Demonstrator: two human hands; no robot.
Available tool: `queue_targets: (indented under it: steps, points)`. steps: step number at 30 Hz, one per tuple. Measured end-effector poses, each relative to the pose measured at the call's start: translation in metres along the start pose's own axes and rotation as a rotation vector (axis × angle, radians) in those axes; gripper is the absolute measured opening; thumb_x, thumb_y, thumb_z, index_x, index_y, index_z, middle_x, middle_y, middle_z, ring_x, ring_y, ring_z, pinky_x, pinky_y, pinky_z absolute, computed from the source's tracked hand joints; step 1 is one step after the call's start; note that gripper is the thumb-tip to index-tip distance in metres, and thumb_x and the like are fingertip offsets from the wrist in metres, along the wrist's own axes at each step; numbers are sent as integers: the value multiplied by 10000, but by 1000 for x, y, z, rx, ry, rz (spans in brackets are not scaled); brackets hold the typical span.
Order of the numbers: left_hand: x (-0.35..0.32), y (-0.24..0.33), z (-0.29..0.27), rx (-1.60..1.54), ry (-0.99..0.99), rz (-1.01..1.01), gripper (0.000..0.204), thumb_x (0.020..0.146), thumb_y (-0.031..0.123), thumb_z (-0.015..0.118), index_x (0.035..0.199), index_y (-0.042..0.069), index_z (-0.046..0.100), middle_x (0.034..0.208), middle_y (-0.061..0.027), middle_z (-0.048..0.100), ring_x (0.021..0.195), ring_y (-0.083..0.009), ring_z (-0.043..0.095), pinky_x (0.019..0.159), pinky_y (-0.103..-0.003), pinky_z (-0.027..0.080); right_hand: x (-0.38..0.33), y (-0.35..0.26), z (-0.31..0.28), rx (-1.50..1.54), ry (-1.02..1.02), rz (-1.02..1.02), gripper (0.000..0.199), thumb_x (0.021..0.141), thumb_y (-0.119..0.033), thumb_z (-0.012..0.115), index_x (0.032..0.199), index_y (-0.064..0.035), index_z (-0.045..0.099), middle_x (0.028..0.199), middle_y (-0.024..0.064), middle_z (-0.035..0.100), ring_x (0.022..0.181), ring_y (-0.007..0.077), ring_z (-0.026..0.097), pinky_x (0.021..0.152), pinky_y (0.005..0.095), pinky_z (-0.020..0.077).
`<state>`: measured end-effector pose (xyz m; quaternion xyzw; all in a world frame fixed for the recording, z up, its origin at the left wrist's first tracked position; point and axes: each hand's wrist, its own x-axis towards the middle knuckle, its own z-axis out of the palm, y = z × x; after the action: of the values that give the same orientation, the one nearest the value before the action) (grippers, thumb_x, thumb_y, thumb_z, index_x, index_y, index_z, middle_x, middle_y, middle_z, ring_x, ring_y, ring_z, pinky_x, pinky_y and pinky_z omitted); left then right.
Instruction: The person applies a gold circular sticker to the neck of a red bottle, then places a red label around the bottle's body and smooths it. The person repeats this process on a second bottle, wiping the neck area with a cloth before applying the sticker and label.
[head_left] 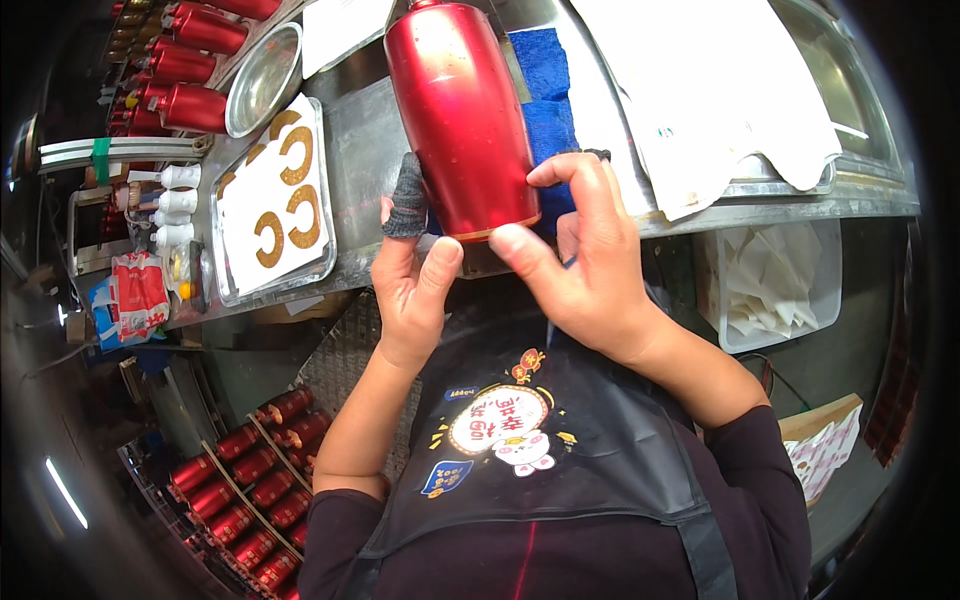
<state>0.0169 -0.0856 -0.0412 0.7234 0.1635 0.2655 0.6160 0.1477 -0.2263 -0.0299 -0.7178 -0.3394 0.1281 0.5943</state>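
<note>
A glossy red bottle (462,120) lies between my hands over the worktable, its neck pointing away and its base toward me. My left hand (412,285), with dark grey covers on some fingers, grips the bottle's lower left side, its thumb by the base rim. At the right, my right hand (597,255) curves around the base end. Its thumb is at the bottom rim and its index fingertip presses the side. Some fingers of both hands are hidden. Beside the bottle is a folded blue cloth (545,75).
A metal tray (327,245) at the left bears a white sheet with gold C-shaped pieces (303,216). Behind it are a metal bowl (265,80) and several red bottles (195,108). White sheets (700,100) cover the right side. Below stands a bin of paper (765,285).
</note>
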Motion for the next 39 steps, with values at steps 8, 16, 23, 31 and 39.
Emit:
queue_targets:
  steps: [8,16,23,31,39]
  points:
    - [-3,2,17,-150,77,-130,443,1001,85,644,1417,-1,519,1356,-73,577,1201,-154,554,1043,-316,442,3,1,8,-81,61,-38,457,838,-218,812,1133,-33,516,1014,93,507,701,178,484,555,301,402]
    - [0,2,18,-103,109,-52,421,988,107,669,1375,-7,548,1290,-63,609,1155,-148,567,1022,-306,441,3,12,3,177,-37,26,248,963,-38,629,1181,10,522,1153,62,518,643,21,416,527,197,361]
    - [2,1,17,-34,98,-26,410,984,125,678,1353,-14,566,1285,-68,607,1145,-152,568,1021,-312,438,0,8,7,15,10,17,366,916,-181,746,1154,-13,523,1072,82,520,672,124,446,563,259,384]
    - [-26,-11,8,381,186,97,454,941,202,702,1329,-20,626,1480,-219,543,1367,-306,529,1220,-590,14,5,6,10,-34,35,-16,381,882,-215,749,1129,-29,527,997,152,552,822,308,588,688,372,490]
    - [-41,-19,17,628,171,230,316,909,204,719,1147,-3,726,1509,-229,513,1447,-377,442,1182,-671,-12,2,12,16,77,22,31,335,915,-146,724,1142,3,527,1024,115,544,752,180,533,638,296,460]
